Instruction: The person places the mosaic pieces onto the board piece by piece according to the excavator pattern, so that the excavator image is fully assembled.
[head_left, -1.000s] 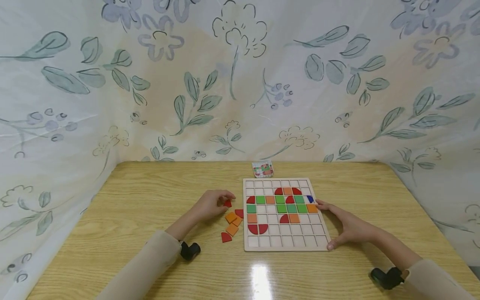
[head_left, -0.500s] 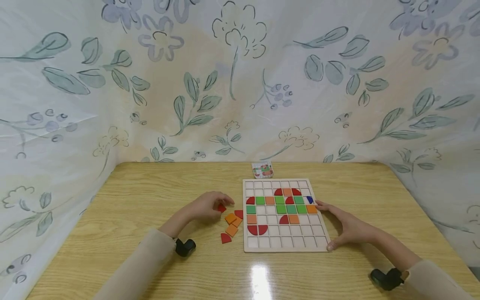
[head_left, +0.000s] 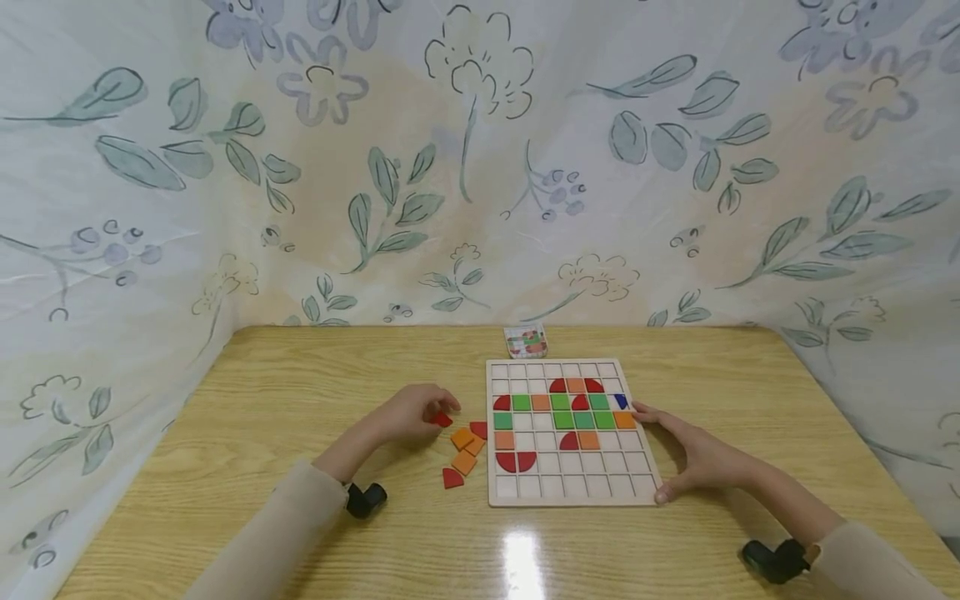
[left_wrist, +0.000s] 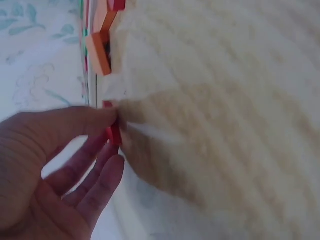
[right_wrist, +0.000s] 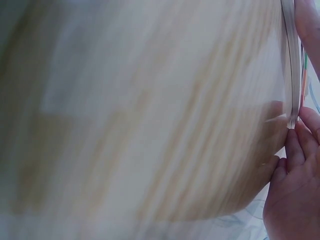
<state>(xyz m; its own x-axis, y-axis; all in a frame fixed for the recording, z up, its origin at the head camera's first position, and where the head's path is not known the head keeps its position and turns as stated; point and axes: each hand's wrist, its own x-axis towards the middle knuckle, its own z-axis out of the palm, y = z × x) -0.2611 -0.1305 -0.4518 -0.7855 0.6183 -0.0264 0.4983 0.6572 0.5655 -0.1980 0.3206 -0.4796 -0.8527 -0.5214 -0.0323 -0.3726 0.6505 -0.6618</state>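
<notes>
My left hand (head_left: 408,412) pinches a red quarter-circle tile (head_left: 443,421) just above the table, left of the wooden grid board (head_left: 570,486). In the left wrist view, the thumb covers part of that red tile (left_wrist: 115,134), which stands nearly on edge. My right hand (head_left: 701,454) touches the board's right side, thumb at the near corner and fingertips farther up the edge. Red, green, orange, salmon and blue tiles lie in the board's cells. Between left hand and board is a loose group of orange tiles (head_left: 464,462) and red quarter-circle tiles (head_left: 452,477).
A small pattern card (head_left: 527,342) lies beyond the board's far edge, close to the patterned cloth (head_left: 390,167) behind the table. The wooden tabletop (head_left: 420,550) extends to both sides of the board and in front of it.
My left hand has drawn slightly left and nearer to me, with the red quarter-circle tile still between its fingers. The right hand stays at the board's edge.
</notes>
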